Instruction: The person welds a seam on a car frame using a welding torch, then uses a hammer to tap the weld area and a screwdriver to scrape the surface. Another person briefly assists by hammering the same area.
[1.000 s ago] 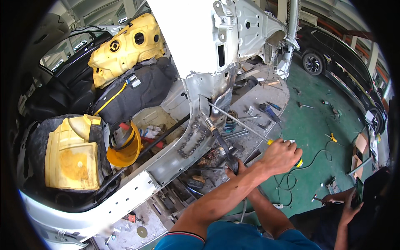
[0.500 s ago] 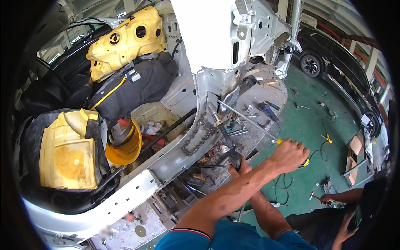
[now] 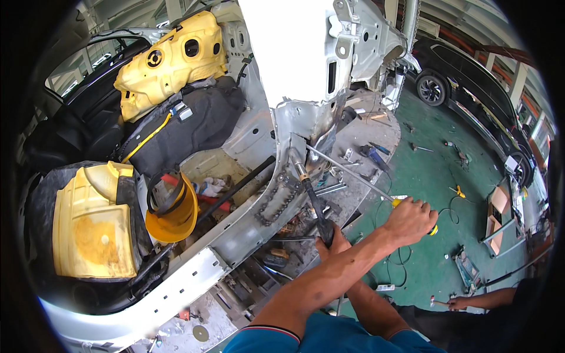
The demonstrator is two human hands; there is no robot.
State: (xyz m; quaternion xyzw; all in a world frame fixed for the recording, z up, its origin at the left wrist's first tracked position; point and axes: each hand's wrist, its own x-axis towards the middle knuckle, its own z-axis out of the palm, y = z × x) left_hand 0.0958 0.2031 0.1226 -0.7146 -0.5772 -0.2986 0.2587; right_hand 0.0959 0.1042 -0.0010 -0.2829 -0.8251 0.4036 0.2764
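Observation:
My forearms cross, the left lying over the right. My left hand (image 3: 412, 221) is wrapped round the yellow handle of a long screwdriver (image 3: 360, 180), whose thin shaft runs up-left to the base of the bare metal car pillar (image 3: 306, 120). Lower down, my right hand (image 3: 335, 242) grips the black handle of a welding torch (image 3: 311, 199). Its brass collar and grey nozzle point up at the same pillar base, close beside the screwdriver's tip. Whether either tip touches metal I cannot tell. A row of dark spots marks the sill (image 3: 272, 206) left of the torch.
In the open car body lie a yellow helmet-like shell (image 3: 170, 226), a black bar (image 3: 241, 183) and yellow moulded pieces (image 3: 94, 235). Tools litter the platform (image 3: 376, 132). At lower right, another person's hand (image 3: 459, 303) holds a hammer. A black car (image 3: 471, 88) stands behind.
The whole view has shifted slightly. Both my hands keep their grips, with the torch and screwdriver still at the pillar base. The other person's hand with the hammer is lower.

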